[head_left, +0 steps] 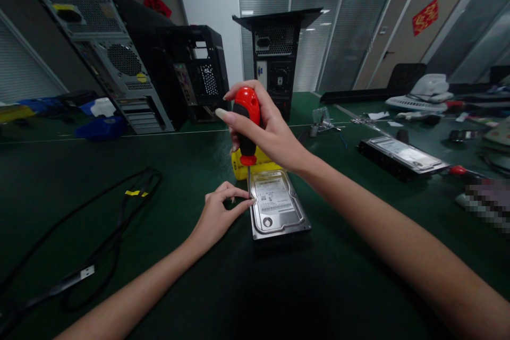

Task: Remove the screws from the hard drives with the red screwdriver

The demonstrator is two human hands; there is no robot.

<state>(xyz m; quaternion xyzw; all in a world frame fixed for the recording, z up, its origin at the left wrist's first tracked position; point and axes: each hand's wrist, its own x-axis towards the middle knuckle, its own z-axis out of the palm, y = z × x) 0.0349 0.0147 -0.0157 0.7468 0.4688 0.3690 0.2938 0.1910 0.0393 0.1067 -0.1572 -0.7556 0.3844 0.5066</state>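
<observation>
My right hand (274, 135) is wrapped around the red and black handle of a screwdriver (247, 98). It stands upright, its shaft pointing down at the left edge of a silver hard drive (274, 199). The drive lies label up on the green table. My left hand (223, 204) is closed in a pinch at that same edge, thumb and forefinger by the screwdriver's tip. Whatever sits between those fingertips is too small to make out. Just behind the drive is a yellow object (241, 166), partly hidden by my right hand and the screwdriver.
Computer cases (127, 64) stand at the back left, and another case (277, 58) at back centre. A black cable (115, 228) with a USB plug lies on the left. On the right are a second hard drive (402, 154) and small parts (322, 119).
</observation>
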